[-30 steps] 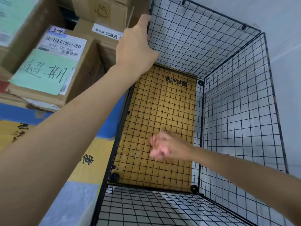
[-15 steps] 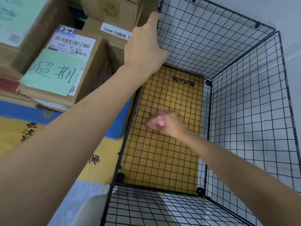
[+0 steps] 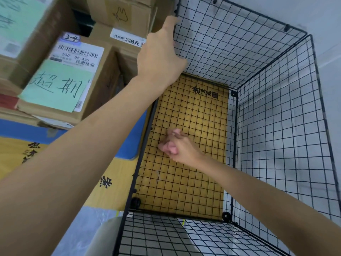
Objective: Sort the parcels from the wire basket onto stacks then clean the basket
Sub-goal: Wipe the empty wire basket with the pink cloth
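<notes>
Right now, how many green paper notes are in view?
2. One green note lies on the barcode-labelled box left of the wire basket; a second note on the top-left box, cropped. Others may be hidden.

Pale grey floor shows at 7 o'clock, surface crinkled like thin film. Flat yellow-and-blue printed carton lies at 9 o'clock, black characters on top. Black wire basket stands from centre to 3 o'clock, left wall just beside carton. Yellow panel with black characters shows beneath basket's mesh bottom; whether part of same carton, cannot tell. Brown cardboard parcels stacked at 10 to 11 o'clock, resting on carton's blue end, close against basket's left wall.
</notes>
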A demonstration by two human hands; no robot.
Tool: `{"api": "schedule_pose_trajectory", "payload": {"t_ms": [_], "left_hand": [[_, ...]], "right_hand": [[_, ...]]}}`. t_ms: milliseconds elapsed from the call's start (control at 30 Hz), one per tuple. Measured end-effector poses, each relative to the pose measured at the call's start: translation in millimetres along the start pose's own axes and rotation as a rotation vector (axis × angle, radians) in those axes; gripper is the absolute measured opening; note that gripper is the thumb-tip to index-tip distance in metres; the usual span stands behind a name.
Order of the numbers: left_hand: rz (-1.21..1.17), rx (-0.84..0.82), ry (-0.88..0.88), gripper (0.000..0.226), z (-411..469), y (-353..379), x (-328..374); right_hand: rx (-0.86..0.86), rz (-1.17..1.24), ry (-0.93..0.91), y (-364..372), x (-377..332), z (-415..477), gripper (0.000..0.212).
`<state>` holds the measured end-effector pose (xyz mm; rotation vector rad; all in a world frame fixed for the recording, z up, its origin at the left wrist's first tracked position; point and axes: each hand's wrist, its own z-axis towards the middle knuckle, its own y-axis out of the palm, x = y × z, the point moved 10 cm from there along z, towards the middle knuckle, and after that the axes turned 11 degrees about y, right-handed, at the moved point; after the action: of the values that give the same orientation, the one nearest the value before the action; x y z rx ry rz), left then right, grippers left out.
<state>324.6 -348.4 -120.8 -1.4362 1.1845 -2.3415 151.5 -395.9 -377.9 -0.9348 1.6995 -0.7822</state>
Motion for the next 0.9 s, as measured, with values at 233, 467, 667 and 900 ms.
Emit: {"api": "schedule_pose_trajectory", "payload": {"t_ms": [233, 467, 667, 900], "left_hand": [[0.001, -0.005, 0.004, 0.071, -2, -1, 2], [-0.015, -0.007, -0.002, 0.072, -2, -1, 3], [-0.02, 0.012, 0.007, 0.07, -2, -2, 3], [-0.006, 0.006, 0.007, 0.072, -2, -1, 3]], "right_hand": [[0.114, 0.098, 0.384, -64, 93, -22, 0.049], [0.021, -0.041, 0.498, -62, 124, -61, 0.062], [-0.32, -0.222, 0.232, 7, 50, -129, 0.075], [-0.056, -0.324, 0.338, -66, 89, -56, 0.061]]}}
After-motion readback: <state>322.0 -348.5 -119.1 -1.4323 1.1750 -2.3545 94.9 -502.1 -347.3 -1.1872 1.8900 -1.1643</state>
